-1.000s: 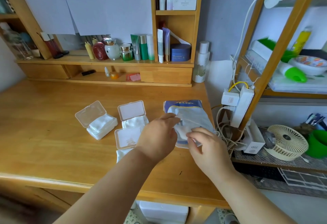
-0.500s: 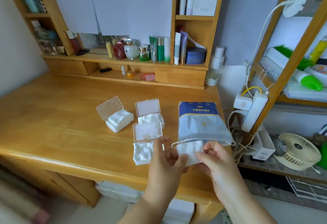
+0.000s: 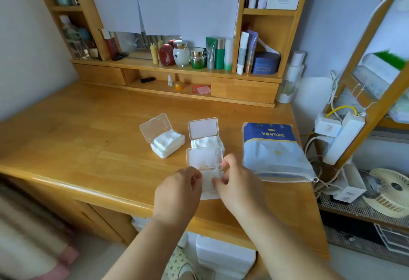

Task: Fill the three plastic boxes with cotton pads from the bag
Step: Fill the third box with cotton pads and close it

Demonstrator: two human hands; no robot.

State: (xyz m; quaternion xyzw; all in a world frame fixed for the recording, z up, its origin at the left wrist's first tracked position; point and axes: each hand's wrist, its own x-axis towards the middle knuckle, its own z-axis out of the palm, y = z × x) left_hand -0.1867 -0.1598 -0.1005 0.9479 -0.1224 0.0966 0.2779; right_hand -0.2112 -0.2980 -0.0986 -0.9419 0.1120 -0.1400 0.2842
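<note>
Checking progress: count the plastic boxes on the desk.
3: left box stands alone; middle box sits behind the near box, whose base both hands partly hide.

A home bedroom: wooden vanity desk (image 3: 77, 138) bearing cosmetics (image 3: 199, 57).

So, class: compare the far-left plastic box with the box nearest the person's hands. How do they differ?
The far-left box sits turned at an angle, untouched, its pads in a neat, level stack. The nearest box sits squarer to the desk edge, and both the left hand and right hand are on the pads at its front. Both boxes are clear, with lids open.
</note>
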